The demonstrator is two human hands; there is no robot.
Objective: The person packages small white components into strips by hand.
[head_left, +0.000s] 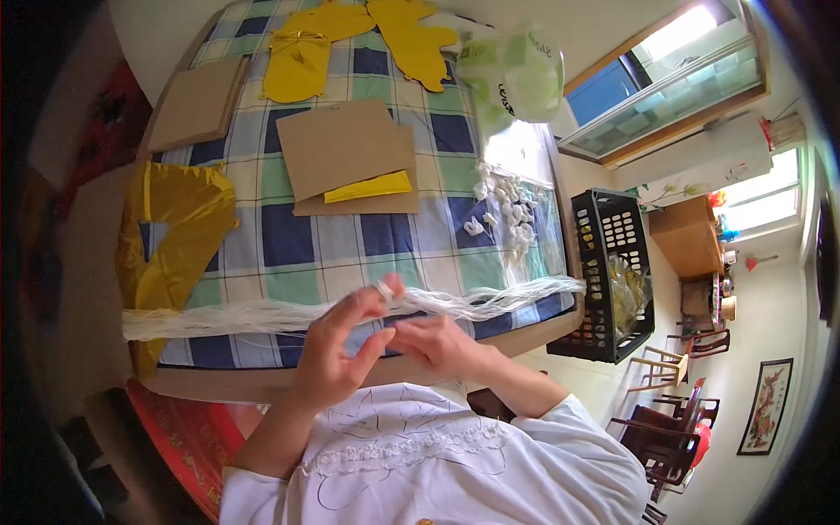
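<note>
A long bundle of white strings [223, 318] lies across the near side of the bed, passing just beyond my hands. My left hand [341, 346] is raised in front of it, fingers curled and thumb stretched toward the right. White string [384, 291] appears wound around its blurred fingertips. Close beside the left thumb is my right hand [437, 344], its fingers pinched together. Whatever sits in that pinch is too small to make out. Small white knotted bundles [506, 210] lie farther off, at the bed's right side.
Brown cardboard sheets [341, 149] rest mid-bed on the checked cloth [376, 236]. Gold foil pieces [179, 236] lie left, yellow ones [297, 66] at the far end. A green-white plastic bag [525, 74] stands far right. A black crate [610, 271] adjoins the bed's right edge.
</note>
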